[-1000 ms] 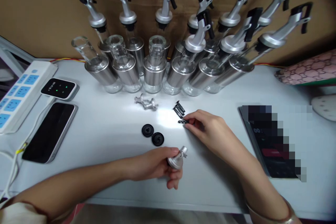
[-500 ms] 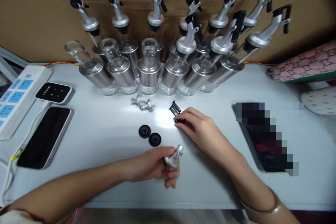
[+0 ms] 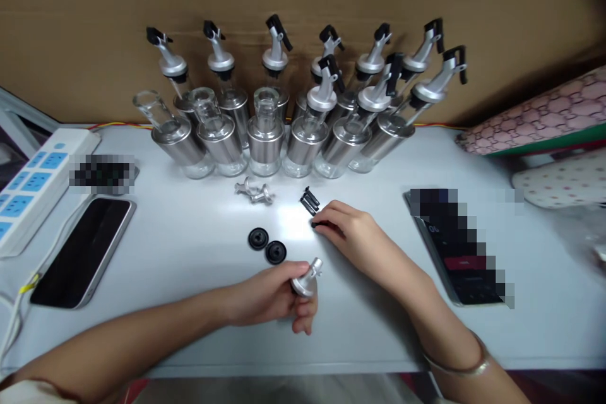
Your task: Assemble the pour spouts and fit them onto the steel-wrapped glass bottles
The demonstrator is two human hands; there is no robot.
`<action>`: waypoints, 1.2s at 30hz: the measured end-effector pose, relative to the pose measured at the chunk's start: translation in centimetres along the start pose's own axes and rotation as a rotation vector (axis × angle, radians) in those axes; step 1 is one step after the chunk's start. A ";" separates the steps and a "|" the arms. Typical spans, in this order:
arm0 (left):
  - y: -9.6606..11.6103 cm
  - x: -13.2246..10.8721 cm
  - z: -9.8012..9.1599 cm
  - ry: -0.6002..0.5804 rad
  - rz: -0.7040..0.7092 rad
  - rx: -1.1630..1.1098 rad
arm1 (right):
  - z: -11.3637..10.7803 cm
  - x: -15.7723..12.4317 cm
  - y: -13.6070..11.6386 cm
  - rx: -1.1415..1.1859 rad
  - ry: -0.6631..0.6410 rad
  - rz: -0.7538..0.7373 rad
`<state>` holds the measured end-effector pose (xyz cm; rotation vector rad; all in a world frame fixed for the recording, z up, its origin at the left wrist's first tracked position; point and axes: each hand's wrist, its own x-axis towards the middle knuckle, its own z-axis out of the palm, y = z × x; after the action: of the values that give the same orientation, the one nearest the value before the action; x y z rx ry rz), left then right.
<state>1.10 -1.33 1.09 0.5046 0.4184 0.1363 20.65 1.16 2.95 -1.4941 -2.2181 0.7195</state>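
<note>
My left hand (image 3: 274, 297) is closed around a silver pourer spout (image 3: 305, 279), held just above the white table (image 3: 189, 246). My right hand (image 3: 353, 237) rests on the table, its fingertips pinched on a small black lever piece (image 3: 317, 223). More black lever pieces (image 3: 310, 200) lie just beyond it. Two black round gaskets (image 3: 266, 246) sit between my hands, and two loose silver spouts (image 3: 254, 190) lie farther back.
Several glass and steel bottles (image 3: 265, 132) stand in rows at the back, three uncapped, against a cardboard wall. At left lie a power strip (image 3: 28, 186) and a phone (image 3: 83, 249); another device (image 3: 457, 246) lies at right, next to patterned fabric (image 3: 534, 120).
The camera has pulled back and tilted, so everything looks smaller. My right hand stays pinched on the black piece beside the lever pile; my left hand keeps the spout.
</note>
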 end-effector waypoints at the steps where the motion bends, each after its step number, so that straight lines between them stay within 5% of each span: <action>1: 0.0 0.0 0.0 0.003 0.001 0.003 | 0.0 0.0 0.0 -0.005 -0.001 -0.003; 12: -0.3 -0.3 0.2 0.037 0.069 0.051 | -0.1 0.2 0.1 -0.021 0.005 -0.057; 20: 0.1 -0.2 0.3 0.136 -0.016 0.006 | -0.4 0.2 0.5 -0.006 0.024 -0.043; 24: -0.1 -0.1 0.1 0.083 -0.010 -0.021 | -0.9 0.1 0.4 0.005 0.027 -0.036; 31: -0.9 0.0 0.2 0.097 0.127 0.065 | -2.6 -0.5 -1.2 0.164 0.228 -0.066; 36: -0.7 0.0 0.4 0.123 0.085 0.115 | -2.0 -0.9 -2.3 0.408 -0.002 -0.187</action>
<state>1.26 -2.14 1.05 0.6292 0.5276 0.2274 20.42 0.00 5.93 -1.0724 -2.0199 1.0337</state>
